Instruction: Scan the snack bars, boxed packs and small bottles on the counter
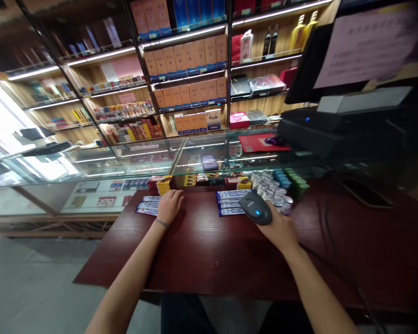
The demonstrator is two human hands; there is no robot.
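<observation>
My right hand (280,227) is wrapped round a black barcode scanner (256,208) with a lit blue light, held above the counter. Under the scanner's head lie several blue-and-white wrapped bars (230,203) in a row. Flat on the counter, my left hand (170,205) has its fingers stretched out. It partly covers a second group of blue-and-white bars (148,205), with stacked red packets (153,184) and yellow packets (165,184) just beyond. Whether its fingers touch any of these I cannot tell.
Silver-topped cans (270,188), blue rolls (281,178) and green rolls (296,180) stand beyond my right hand. A phone (365,193) lies at the right. A glass display case (195,160) runs behind the dark red counter (209,250). The scanner's cable trails right.
</observation>
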